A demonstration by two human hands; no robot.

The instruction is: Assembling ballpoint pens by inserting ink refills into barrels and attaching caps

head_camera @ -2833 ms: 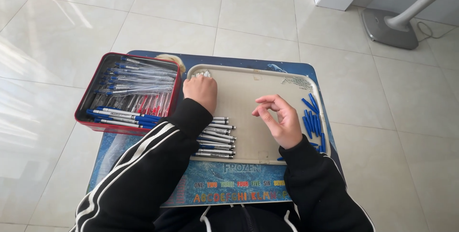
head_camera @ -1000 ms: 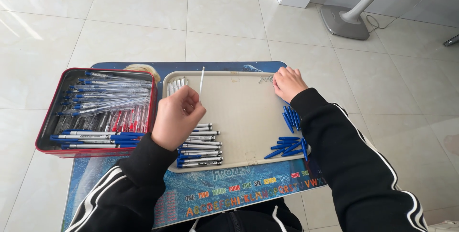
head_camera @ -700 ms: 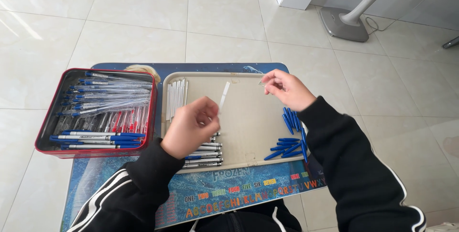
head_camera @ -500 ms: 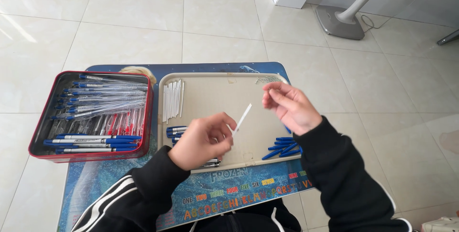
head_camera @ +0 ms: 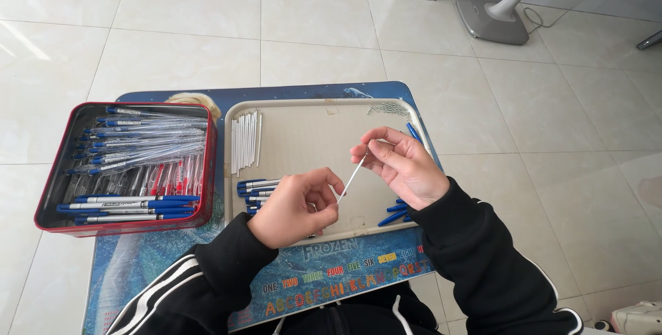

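White floor tiles surround a small blue table (head_camera: 172, 266) holding a beige tray (head_camera: 310, 135) and a red tin (head_camera: 207, 169) of pens. Above the tray, the left hand (head_camera: 296, 207) and right hand (head_camera: 400, 166) each pinch one end of a thin white refill (head_camera: 352, 178).

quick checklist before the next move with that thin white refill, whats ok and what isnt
1. Left hand grips the lower end of the white refill: ok.
2. Right hand pinches its upper end: ok.
3. Small part at the refill's upper tip: cannot tell.
4. Spare white refills lie within reach on the beige tray: ok.
5. Blue caps partly hidden under the right wrist: not ok.
6. Red tin of pens beside the tray: ok.
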